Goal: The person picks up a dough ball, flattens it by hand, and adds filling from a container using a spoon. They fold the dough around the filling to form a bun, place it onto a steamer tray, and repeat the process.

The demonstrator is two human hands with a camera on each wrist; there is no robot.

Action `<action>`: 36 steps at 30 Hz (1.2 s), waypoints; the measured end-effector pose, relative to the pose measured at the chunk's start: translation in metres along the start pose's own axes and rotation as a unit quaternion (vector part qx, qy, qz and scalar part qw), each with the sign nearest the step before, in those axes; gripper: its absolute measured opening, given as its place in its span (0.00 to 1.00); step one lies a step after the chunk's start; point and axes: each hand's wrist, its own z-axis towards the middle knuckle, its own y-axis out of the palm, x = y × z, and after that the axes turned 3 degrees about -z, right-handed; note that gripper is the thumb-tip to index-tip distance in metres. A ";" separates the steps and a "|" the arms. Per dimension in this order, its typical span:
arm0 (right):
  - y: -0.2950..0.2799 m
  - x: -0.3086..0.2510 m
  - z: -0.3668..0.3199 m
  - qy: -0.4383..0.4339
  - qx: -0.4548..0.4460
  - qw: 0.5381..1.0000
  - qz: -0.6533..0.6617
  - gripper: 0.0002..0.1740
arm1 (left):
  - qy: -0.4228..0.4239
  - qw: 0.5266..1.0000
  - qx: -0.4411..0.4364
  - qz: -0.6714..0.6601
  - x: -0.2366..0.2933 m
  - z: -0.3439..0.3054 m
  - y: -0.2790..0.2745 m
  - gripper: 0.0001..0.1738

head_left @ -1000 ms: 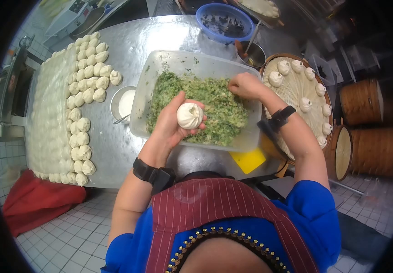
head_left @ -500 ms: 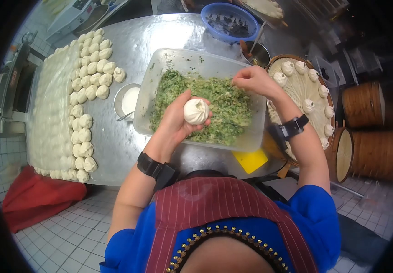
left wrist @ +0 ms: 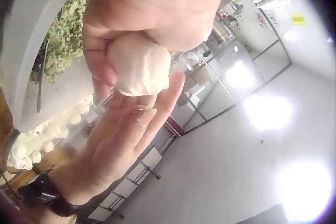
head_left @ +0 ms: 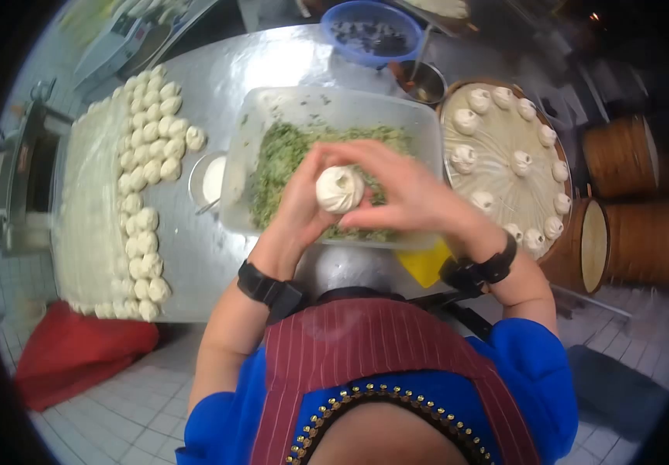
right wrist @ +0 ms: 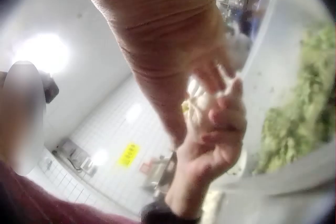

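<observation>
A pleated white bun with a small opening at its top sits in the curled fingers of my left hand, over the near part of a plastic tub. My right hand is around its other side, fingers stretched across the far side and thumb along the near side. In the left wrist view the bun bulges out from the left hand, and the right hand's extended fingers come up to it. Chopped green filling lies in the tub, partly hidden by both hands.
To the right stands a round steamer tray bearing several finished buns. Rows of dough pieces lie at left beside a plastic-covered batch. A bowl of white powder, a yellow scraper and a blue basin surround the tub.
My right hand has moved left from the tub's right side to the bun, its fingers going from bunched to spread. The left hand keeps holding the bun. The head view has shifted slightly.
</observation>
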 end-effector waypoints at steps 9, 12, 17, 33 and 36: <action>-0.001 0.006 -0.033 0.015 0.100 0.995 0.026 0.38 | 0.055 0.995 -0.003 0.080 -0.014 0.010 0.051 0.39; -0.035 0.014 -0.051 0.095 0.139 0.980 0.107 0.36 | 0.056 0.989 -0.007 0.136 -0.015 0.019 0.055 0.37; -0.124 0.119 -0.103 0.244 0.311 0.912 -0.111 0.34 | 0.053 0.983 0.026 0.175 -0.017 0.023 0.047 0.33; -0.213 0.297 -0.186 0.420 0.399 0.803 -0.140 0.31 | 0.107 0.945 0.214 0.222 -0.022 -0.001 0.024 0.30; -0.256 0.255 -0.194 0.457 0.420 0.755 -0.212 0.24 | 0.140 0.933 0.241 0.230 -0.013 -0.007 0.014 0.31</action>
